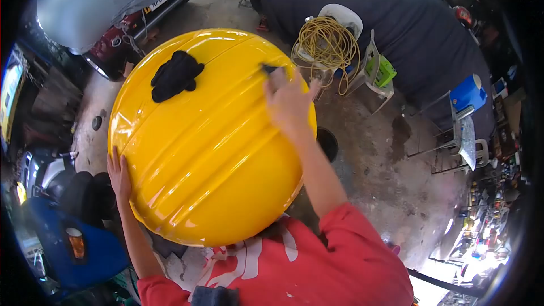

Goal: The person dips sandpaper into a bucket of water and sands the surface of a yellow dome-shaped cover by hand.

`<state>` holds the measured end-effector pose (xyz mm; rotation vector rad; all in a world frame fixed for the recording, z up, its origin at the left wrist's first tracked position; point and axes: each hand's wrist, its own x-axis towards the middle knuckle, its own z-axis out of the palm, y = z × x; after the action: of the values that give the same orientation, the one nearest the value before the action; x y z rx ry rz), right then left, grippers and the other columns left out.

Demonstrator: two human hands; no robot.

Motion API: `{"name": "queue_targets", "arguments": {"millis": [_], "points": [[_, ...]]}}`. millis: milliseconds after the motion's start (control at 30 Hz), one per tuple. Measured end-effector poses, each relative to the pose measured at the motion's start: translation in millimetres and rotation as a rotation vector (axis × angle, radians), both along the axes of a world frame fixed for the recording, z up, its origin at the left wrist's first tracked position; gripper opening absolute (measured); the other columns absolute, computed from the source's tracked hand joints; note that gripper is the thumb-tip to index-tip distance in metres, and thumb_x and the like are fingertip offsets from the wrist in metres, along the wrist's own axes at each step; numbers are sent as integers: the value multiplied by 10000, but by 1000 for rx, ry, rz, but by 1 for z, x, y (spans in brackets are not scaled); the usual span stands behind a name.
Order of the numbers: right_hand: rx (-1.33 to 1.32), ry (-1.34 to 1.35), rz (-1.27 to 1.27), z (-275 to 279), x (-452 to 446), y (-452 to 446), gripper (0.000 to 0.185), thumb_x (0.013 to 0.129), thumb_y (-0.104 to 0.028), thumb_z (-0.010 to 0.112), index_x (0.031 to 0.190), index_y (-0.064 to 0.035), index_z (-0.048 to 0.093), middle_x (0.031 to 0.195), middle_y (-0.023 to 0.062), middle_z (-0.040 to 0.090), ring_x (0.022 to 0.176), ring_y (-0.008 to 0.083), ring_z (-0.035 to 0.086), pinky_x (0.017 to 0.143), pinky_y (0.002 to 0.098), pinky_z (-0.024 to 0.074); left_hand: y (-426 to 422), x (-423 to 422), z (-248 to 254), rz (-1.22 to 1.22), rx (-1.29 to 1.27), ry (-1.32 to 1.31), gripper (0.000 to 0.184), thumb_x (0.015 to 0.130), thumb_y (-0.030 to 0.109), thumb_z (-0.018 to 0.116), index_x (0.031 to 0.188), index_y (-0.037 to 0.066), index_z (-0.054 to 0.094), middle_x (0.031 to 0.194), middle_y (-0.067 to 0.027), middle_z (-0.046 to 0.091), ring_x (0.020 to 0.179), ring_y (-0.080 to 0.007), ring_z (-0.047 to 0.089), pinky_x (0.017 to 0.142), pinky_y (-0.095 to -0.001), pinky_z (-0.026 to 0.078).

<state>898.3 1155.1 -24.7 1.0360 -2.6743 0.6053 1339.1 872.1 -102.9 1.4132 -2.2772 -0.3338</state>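
Leftmost, the bare left hand (119, 177) rests open, fingers extended, along the left edge of a large, glossy yellow ribbed panel (218, 150), which lies before the person's red shirt (345, 255). Crumpled black fabric (177, 76) sits on the panel's upper left. Near its upper right edge, the bare right hand (285, 99), blurred, holds a small dark object (268, 69) at its fingertips; object's shape unclear. Farther right, coiled yellow hose (327, 39) heaped on a white chair (347, 16).

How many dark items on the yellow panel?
2: black cloth, upper left; dark piece, partly hidden, at the right grip, upper right. More may hide beneath.
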Motion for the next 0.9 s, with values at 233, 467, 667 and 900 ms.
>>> {"name": "queue_targets", "arguments": {"millis": [233,467,667,900], "points": [[55,-478,-119,10,-73,-6,509,1049,-442,347,1266,-112,668,1461,55,553,1473,356,318,1119,748,66,5,-1,8,34,48,49,557,1079,417,342,1559,134,345,1614,-205,277,1497,-368,238,1221,-441,181],[-117,-423,-85,-2,-77,13,490,1052,-432,364,1322,-124,634,1442,68,566,1463,351,337,1142,714,105,-4,9,9,-11,64,87,579,1078,419,343,1553,87,349,1603,-200,310,1504,-354,240,1226,-411,178],[-327,-298,22,-17,-68,26,534,1050,-457,355,1337,-88,613,1425,122,571,1455,354,348,1146,698,143,-4,8,16,-33,104,110,611,1077,438,343,1553,56,333,1624,-182,276,1522,-330,199,1238,-401,138],[-104,-330,101,0,-85,27,586,1056,-469,304,1395,-61,552,1496,83,507,1464,366,324,1152,692,144,-25,30,-5,-10,52,83,597,1082,408,355,1542,28,341,1618,-169,299,1519,-321,209,1238,-389,139]]}}
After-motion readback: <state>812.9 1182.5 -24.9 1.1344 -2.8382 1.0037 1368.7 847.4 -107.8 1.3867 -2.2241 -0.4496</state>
